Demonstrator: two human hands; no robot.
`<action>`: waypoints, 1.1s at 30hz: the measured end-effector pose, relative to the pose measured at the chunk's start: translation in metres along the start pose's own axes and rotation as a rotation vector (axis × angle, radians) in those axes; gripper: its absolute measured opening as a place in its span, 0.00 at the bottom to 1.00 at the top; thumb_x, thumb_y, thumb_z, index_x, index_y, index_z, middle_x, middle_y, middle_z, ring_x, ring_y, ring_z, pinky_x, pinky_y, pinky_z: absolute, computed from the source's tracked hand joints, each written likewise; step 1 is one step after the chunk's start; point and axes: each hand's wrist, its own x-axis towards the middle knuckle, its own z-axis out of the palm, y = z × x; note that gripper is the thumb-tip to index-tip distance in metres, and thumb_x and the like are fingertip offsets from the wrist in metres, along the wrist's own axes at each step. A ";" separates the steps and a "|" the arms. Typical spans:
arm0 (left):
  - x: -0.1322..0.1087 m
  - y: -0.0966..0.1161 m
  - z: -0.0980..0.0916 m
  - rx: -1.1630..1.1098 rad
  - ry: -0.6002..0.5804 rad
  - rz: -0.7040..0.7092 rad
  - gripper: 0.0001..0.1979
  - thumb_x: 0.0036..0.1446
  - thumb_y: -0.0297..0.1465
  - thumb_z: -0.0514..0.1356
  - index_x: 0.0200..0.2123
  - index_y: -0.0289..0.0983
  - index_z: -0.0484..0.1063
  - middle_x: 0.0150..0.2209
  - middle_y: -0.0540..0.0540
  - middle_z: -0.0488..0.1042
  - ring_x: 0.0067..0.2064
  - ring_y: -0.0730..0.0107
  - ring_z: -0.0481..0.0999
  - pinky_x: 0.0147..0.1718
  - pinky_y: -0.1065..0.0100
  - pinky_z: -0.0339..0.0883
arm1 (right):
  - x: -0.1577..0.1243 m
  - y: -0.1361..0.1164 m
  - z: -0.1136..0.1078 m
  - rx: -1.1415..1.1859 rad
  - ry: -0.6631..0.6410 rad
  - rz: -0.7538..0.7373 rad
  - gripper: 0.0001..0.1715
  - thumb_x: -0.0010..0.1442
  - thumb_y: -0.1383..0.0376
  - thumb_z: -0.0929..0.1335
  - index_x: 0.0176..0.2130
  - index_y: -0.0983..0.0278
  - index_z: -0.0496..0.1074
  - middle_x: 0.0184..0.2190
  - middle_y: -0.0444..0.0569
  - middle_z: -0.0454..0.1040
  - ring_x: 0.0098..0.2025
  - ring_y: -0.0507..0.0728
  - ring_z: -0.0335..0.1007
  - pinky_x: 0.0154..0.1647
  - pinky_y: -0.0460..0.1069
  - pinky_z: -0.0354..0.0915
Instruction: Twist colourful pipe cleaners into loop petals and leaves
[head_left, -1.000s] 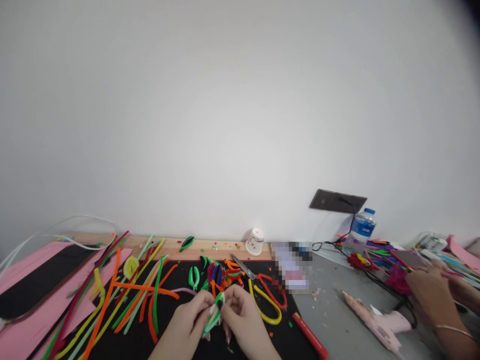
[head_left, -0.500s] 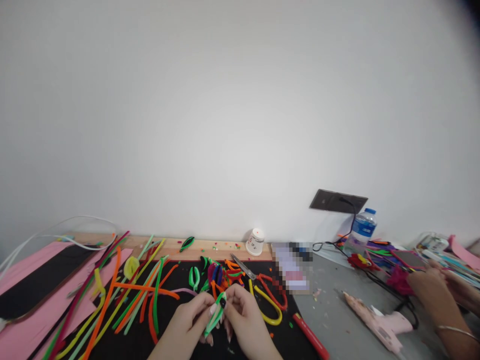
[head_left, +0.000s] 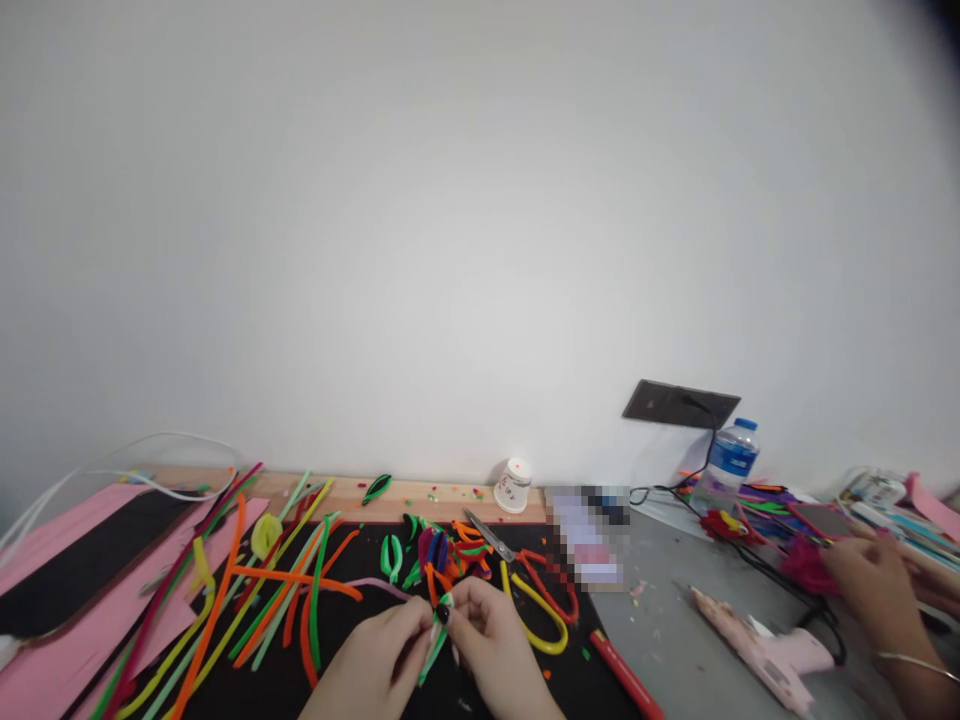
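Grip of the left hand (head_left: 381, 652) and right hand (head_left: 495, 645): fingertips pinch one green strip (head_left: 433, 652) between them; scissors (head_left: 513, 556) lie near the right.

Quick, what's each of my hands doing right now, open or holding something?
Left hand: closed, pinching a green pipe-cleaner piece.
Right hand: closed, pinching the same piece.

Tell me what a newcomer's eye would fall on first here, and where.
Most likely the bright fuzzy sticks, criss-crossed to the left of the hands. Next, the scissors with one yellow and one red handle, just beyond and to the right of the right hand. Then, at bottom centre, that hand and the left hand at a small green piece.
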 end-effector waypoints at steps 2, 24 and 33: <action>-0.001 -0.001 0.000 0.010 -0.025 0.009 0.09 0.58 0.32 0.50 0.25 0.40 0.62 0.25 0.50 0.69 0.27 0.70 0.68 0.27 0.76 0.58 | 0.000 0.000 0.001 0.016 -0.014 0.014 0.16 0.51 0.57 0.68 0.25 0.66 0.63 0.15 0.36 0.57 0.16 0.45 0.50 0.17 0.41 0.46; 0.002 0.008 0.004 -0.220 -0.071 -0.088 0.16 0.59 0.39 0.46 0.24 0.39 0.62 0.19 0.54 0.63 0.18 0.76 0.64 0.21 0.76 0.58 | -0.003 -0.003 -0.003 -0.079 0.005 -0.099 0.17 0.55 0.55 0.64 0.25 0.63 0.58 0.19 0.37 0.53 0.20 0.47 0.48 0.20 0.42 0.48; 0.001 0.006 0.017 -0.446 -0.184 -0.213 0.19 0.56 0.47 0.49 0.23 0.37 0.60 0.18 0.54 0.65 0.14 0.80 0.60 0.14 0.78 0.51 | -0.006 -0.007 -0.003 -0.446 0.104 -0.247 0.20 0.59 0.63 0.59 0.19 0.63 0.48 0.17 0.38 0.49 0.21 0.48 0.45 0.21 0.45 0.43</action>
